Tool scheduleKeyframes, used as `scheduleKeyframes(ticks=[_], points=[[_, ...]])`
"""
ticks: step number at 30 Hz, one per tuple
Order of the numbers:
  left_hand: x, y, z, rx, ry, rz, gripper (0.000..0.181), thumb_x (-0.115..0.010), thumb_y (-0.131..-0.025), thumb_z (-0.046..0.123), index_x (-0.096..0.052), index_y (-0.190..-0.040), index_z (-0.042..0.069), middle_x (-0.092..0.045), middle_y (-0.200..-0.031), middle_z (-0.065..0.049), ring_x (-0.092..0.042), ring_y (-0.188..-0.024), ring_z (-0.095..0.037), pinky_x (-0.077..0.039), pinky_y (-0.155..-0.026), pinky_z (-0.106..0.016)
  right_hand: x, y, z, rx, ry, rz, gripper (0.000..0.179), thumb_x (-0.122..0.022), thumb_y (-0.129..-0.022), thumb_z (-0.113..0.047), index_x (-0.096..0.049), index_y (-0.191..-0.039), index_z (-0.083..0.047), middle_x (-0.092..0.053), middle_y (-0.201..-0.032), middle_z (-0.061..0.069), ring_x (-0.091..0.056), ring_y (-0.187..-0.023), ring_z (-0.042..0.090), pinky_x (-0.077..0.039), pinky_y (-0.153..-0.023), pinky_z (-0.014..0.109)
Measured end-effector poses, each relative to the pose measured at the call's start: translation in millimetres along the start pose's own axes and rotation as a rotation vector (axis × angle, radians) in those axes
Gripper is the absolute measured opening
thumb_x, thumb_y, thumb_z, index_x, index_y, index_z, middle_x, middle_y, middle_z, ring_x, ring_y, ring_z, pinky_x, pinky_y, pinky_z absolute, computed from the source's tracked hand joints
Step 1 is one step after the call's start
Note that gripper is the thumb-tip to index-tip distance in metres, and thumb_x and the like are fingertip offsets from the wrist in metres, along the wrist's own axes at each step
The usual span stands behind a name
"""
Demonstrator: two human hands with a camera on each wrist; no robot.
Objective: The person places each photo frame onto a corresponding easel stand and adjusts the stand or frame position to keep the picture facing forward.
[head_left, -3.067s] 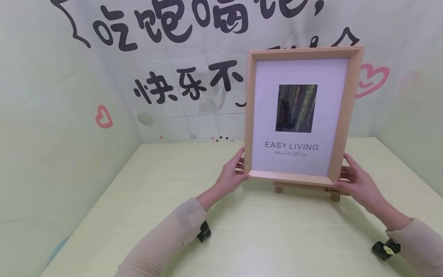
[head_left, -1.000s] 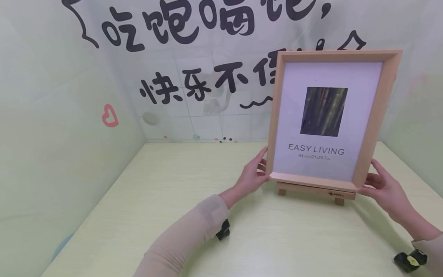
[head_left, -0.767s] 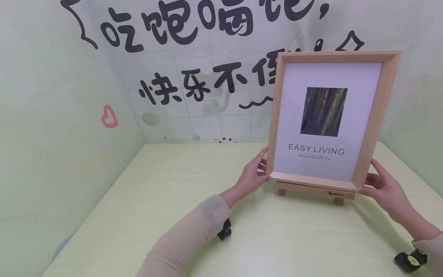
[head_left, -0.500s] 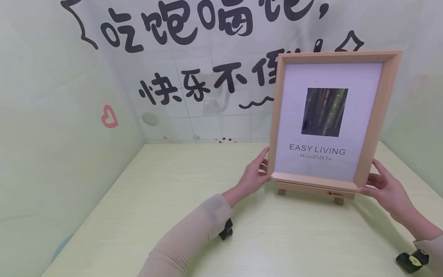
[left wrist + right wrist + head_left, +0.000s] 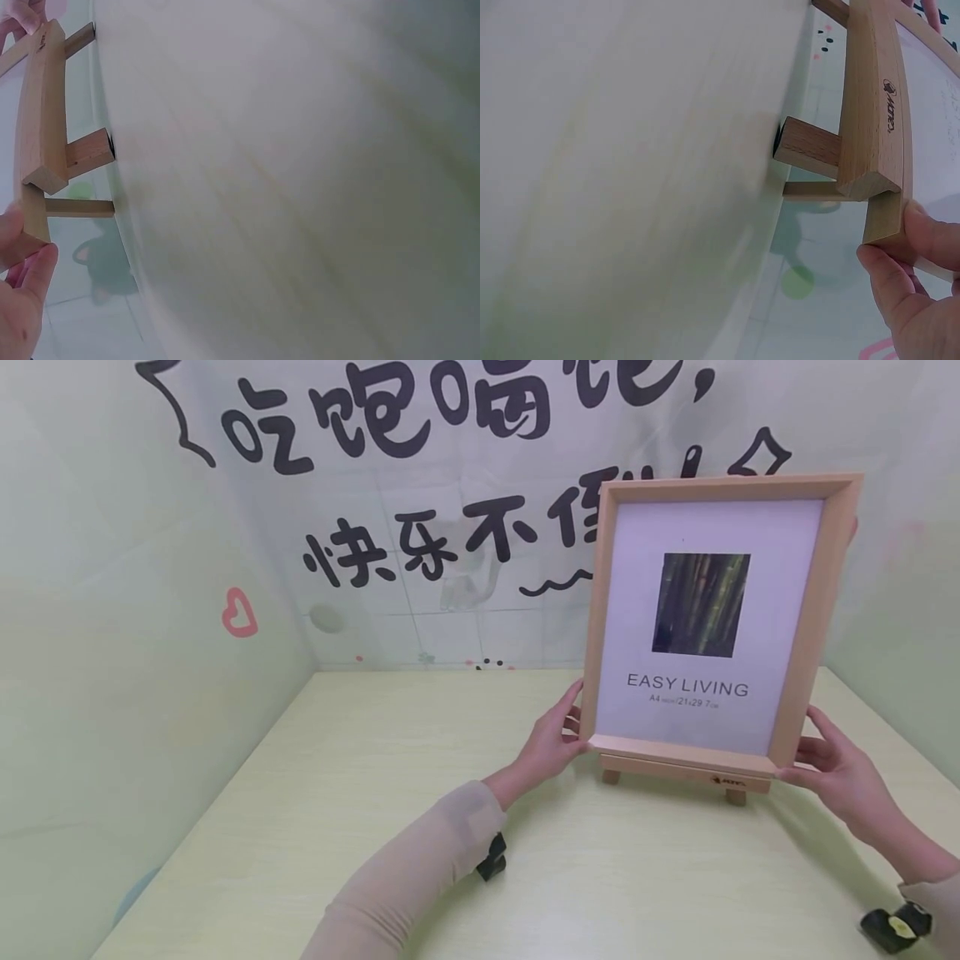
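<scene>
A light wood picture frame (image 5: 798, 635) stands leaning slightly back, its bottom edge along the ledge of a small wooden tabletop easel (image 5: 678, 770). Behind its clear front is a white sheet reading EASY LIVING with a dark bamboo picture (image 5: 701, 606). My left hand (image 5: 551, 745) grips the frame's lower left corner, thumb in front and fingers round the side. At the lower right corner my right hand (image 5: 851, 777) pinches the frame the same way. In the right wrist view the easel ledge (image 5: 866, 112) sits under the frame between my hands. The easel's upper part is hidden behind the frame.
The easel's legs stand on a pale wood table (image 5: 420, 727). Behind the table hangs a white sheet (image 5: 420, 635) with black lettering and pink hearts. Pale side walls (image 5: 150, 652) flank the table left and right. A black wrist camera (image 5: 896, 927) hangs below the right sleeve.
Over three seconds the frame has moved right with both hands and now lines up over the easel ledge. In the last half second its top has tipped slightly; the hands keep their grip.
</scene>
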State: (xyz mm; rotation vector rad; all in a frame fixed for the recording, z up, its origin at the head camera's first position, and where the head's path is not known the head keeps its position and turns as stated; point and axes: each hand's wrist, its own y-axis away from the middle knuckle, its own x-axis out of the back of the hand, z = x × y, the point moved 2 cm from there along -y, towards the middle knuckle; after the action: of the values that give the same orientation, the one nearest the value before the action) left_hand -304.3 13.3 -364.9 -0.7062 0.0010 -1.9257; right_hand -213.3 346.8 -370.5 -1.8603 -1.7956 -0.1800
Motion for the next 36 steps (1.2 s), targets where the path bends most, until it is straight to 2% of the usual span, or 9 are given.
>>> scheduleKeyframes(ticks=[12, 18, 26, 28, 30, 32, 33, 35, 36], points=[[-1.2, -1.3, -0.1, 0.019, -0.02, -0.016, 0.094, -0.067, -0.075, -0.01, -0.016, -0.147, 0.019, -0.056, -0.102, -0.01, -0.057, -0.088, -0.012, -0.051, -0.076, -0.013, 0.8, 0.1, 1.1, -0.03, 0.07, -0.012, 0.094, -0.066, -0.081, -0.001, -0.001, -0.148, -0.014, -0.042, -0.096, -0.037, -0.046, -0.085, -0.021, -0.047, -0.065, 0.005], [-1.0, -1.3, 0.3, 0.024, -0.014, -0.022, 0.094, -0.067, -0.075, -0.01, -0.016, -0.147, 0.019, -0.056, -0.102, -0.01, -0.057, -0.088, -0.013, -0.051, -0.076, -0.014, 1.7, 0.4, 1.7, -0.018, 0.062, -0.021, 0.094, -0.065, -0.081, 0.0, -0.001, -0.148, -0.014, -0.041, -0.096, -0.038, -0.046, -0.085, -0.021, -0.047, -0.065, 0.005], [2.5, -0.9, -2.0, 0.044, -0.017, -0.049, 0.094, -0.066, -0.076, -0.008, -0.014, -0.148, 0.022, -0.057, -0.106, -0.01, -0.059, -0.091, -0.015, -0.05, -0.081, -0.015, 1.7, -0.5, 1.2, 0.0, 0.115, -0.042, 0.093, -0.064, -0.083, -0.003, 0.001, -0.148, -0.013, -0.04, -0.101, -0.033, -0.044, -0.087, -0.022, -0.047, -0.066, 0.005], [3.3, -1.0, -2.6, 0.048, -0.017, -0.063, 0.093, -0.065, -0.077, -0.008, -0.013, -0.148, 0.022, -0.057, -0.107, -0.011, -0.06, -0.092, -0.016, -0.05, -0.082, -0.015, 2.0, -0.2, 0.4, 0.004, 0.137, -0.048, 0.092, -0.064, -0.083, -0.003, 0.002, -0.148, -0.011, -0.052, -0.104, -0.018, -0.042, -0.088, -0.023, -0.046, -0.067, 0.005], [4.3, -1.2, -2.4, 0.046, -0.02, -0.08, 0.093, -0.064, -0.077, -0.009, -0.012, -0.148, 0.021, -0.056, -0.109, -0.012, -0.06, -0.094, -0.017, -0.05, -0.082, -0.015, 2.2, 0.2, -0.3, 0.005, 0.157, -0.052, 0.091, -0.062, -0.084, -0.003, 0.003, -0.147, -0.009, -0.057, -0.11, 0.008, -0.04, -0.087, -0.024, -0.046, -0.066, 0.004], [5.3, -1.3, -2.6, 0.043, -0.023, -0.092, 0.093, -0.063, -0.077, -0.01, -0.011, -0.148, 0.021, -0.056, -0.111, -0.014, -0.06, -0.095, -0.018, -0.05, -0.083, -0.016, 2.4, 0.6, -0.9, 0.0, 0.174, -0.06, 0.089, -0.061, -0.085, -0.004, 0.004, -0.147, -0.007, -0.047, -0.116, 0.035, -0.038, -0.087, -0.025, -0.045, -0.066, 0.003], [6.0, -1.2, -2.5, 0.043, -0.023, -0.097, 0.092, -0.062, -0.078, -0.01, -0.012, -0.148, 0.021, -0.056, -0.112, -0.014, -0.06, -0.096, -0.019, -0.05, -0.083, -0.016, 2.4, 0.8, -1.2, -0.002, 0.177, -0.064, 0.088, -0.061, -0.086, -0.004, 0.004, -0.146, -0.006, -0.039, -0.119, 0.043, -0.038, -0.086, -0.025, -0.045, -0.065, 0.003], [6.8, -1.0, -2.7, 0.042, -0.026, -0.102, 0.091, -0.062, -0.078, -0.01, -0.013, -0.148, 0.021, -0.056, -0.114, -0.015, -0.06, -0.097, -0.02, -0.05, -0.083, -0.016, 2.7, 1.2, -1.0, -0.001, 0.174, -0.066, 0.087, -0.059, -0.087, -0.004, 0.003, -0.146, -0.006, -0.035, -0.12, 0.045, -0.038, -0.086, -0.025, -0.045, -0.065, 0.003], [7.2, -0.8, -2.8, 0.043, -0.025, -0.103, 0.09, -0.062, -0.079, -0.01, -0.013, -0.148, 0.021, -0.056, -0.114, -0.016, -0.06, -0.098, -0.02, -0.05, -0.083, -0.016, 3.1, 1.3, -0.5, 0.002, 0.172, -0.066, 0.086, -0.059, -0.087, -0.003, 0.003, -0.147, -0.007, -0.043, -0.118, 0.039, -0.038, -0.087, -0.024, -0.045, -0.065, 0.004]])
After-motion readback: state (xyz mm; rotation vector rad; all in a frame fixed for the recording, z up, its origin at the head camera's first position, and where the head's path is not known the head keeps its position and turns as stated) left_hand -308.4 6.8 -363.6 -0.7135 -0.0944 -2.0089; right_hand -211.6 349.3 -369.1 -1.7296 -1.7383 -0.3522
